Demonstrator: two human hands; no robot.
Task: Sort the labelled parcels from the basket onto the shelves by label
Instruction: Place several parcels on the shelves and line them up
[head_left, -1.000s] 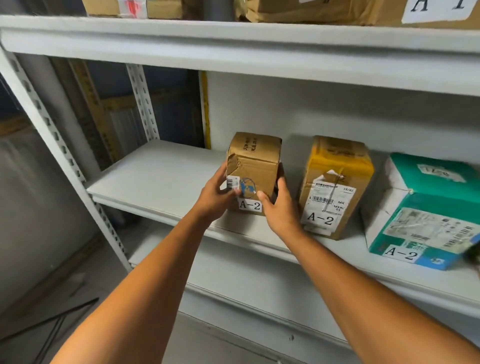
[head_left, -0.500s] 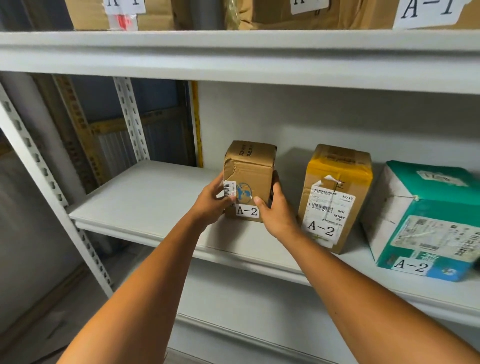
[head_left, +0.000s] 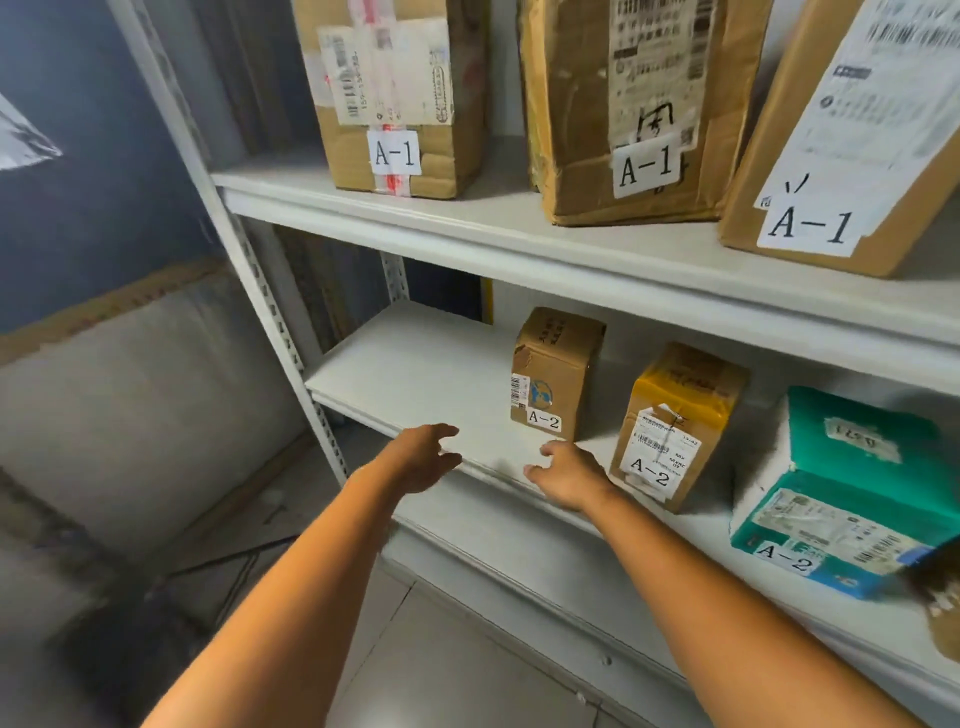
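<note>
Now our left hand (head_left: 423, 457) and right hand (head_left: 569, 475) hover at the front lip of the middle shelf (head_left: 415, 374), fingers loose and spread, gripping nothing. The small brown parcel (head_left: 556, 374) stands upright on that shelf, apart from both hands, with its A-2 label turned outward. It is just left of the yellow-taped parcel (head_left: 675, 426) and well left of the teal parcel (head_left: 852, 488), both also marked A-2. The upper shelf (head_left: 467, 218) carries three parcels marked A-1, so we judge the placing correct. The step in hand looks like coming away cleanly and fetching the next parcel. To do that well, we should draw our hands straight toward us without brushing the brown parcel, which is tall for its footprint and may tip if nudged. A glance to confirm it sits flat is worth it. The basket is out of view; once there, we should read the label before lifting, and use the stretch of shelf left of the brown parcel for any further A-2
</note>
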